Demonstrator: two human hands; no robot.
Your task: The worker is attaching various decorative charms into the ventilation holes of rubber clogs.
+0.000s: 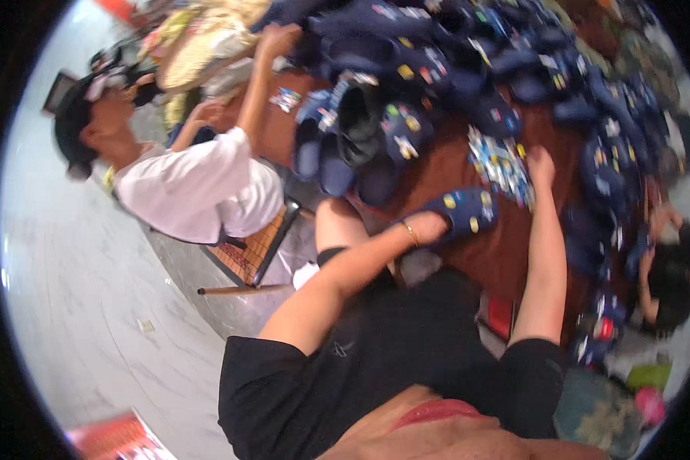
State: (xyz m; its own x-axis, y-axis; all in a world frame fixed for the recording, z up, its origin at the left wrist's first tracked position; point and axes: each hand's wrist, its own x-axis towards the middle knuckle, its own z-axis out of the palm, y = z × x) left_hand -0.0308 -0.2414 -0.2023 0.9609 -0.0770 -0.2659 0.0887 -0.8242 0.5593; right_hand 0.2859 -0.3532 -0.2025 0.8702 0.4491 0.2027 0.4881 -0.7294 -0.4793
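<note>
Grasping rounded navy clog (468, 212): left hand (429, 227); right hand (542, 165) beside glossy pieces (500, 167), grip unclear.

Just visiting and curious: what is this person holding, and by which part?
The left hand holds a navy shoe by its heel end. The right hand is at the pile of small pieces; whether it grips one cannot be told.

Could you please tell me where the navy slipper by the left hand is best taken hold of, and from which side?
Probably the heel end of the navy slipper, coming from the left, where the left hand is, its fingers hidden. The rounded toe points right, and its upper carries small yellow pieces, which a grip there would likely cover.
</note>
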